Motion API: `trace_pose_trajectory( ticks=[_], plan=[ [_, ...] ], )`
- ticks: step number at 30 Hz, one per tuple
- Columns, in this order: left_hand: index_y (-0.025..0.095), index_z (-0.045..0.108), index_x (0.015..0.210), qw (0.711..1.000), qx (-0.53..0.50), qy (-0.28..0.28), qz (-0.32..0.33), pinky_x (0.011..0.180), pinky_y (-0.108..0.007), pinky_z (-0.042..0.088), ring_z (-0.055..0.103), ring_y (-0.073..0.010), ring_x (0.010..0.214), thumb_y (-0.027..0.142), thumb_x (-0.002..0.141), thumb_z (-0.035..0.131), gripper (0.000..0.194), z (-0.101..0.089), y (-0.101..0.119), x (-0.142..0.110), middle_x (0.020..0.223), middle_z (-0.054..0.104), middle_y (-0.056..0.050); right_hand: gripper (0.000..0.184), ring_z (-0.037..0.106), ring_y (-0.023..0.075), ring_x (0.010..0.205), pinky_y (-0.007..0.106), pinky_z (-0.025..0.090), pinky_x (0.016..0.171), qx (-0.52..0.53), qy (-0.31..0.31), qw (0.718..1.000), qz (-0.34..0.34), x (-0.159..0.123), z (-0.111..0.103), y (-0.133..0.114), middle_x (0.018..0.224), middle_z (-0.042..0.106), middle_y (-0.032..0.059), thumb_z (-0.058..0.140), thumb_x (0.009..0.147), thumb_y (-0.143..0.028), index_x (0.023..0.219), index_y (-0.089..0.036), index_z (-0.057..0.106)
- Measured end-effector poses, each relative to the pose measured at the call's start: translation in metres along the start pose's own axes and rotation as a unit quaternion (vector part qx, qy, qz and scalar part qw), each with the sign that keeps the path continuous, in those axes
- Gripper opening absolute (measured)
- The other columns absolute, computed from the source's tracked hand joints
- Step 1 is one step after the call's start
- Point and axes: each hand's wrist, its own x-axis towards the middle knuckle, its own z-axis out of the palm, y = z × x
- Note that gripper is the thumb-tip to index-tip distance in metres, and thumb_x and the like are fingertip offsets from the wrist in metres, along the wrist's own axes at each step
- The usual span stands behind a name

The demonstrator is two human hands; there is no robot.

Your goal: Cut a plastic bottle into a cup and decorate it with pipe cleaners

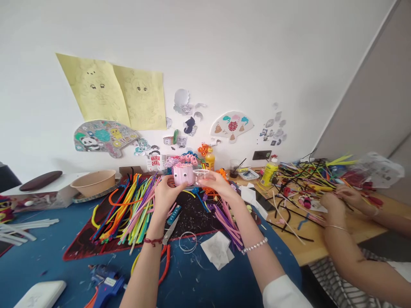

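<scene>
My left hand (167, 196) is closed round a pink fuzzy figure (183, 174) with two googly eyes, raised above the table in front of me. Just to its right, my right hand (218, 184) grips a small clear plastic cup (199, 174) by its side. The cup's near rim is close to the pink figure; whether they touch I cannot tell. Beneath my hands lies a dark mat (189, 209) strewn with scraps. Scissors (170, 231) lie open near my left wrist. Bundles of coloured pipe cleaners (138, 209) spread to the left, with purple and pink ones (227, 222) to the right.
A blue glue gun (109, 284) and a white box (41, 295) lie at the front left. White tissue (218, 250) sits in front. Yellow bottles (269, 172) stand at the back. On the right, another person's hands (348, 194) work over a cluttered wooden table (298, 250).
</scene>
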Motion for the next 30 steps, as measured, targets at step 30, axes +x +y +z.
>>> trace_pose_trajectory(
  ticks=[30],
  plan=[
    [0.016, 0.067, 0.102, 0.999, -0.013, 0.031, 0.026, 0.079, -0.034, 0.051, 0.070, -0.0252, 0.087, 0.052, 0.066, 0.071, 0.051, -0.018, 0.007, -0.005, 0.096, 0.077, -0.009, 0.054, 0.068, 0.0227, 0.096, 0.041, 0.049, 0.095, 0.070, -0.037, 0.997, 0.013, 0.003, 0.008, -0.014, 0.100, 0.074, 0.0052, 0.087, 0.062, -0.043, 0.108, -0.020, 0.071]
  ],
)
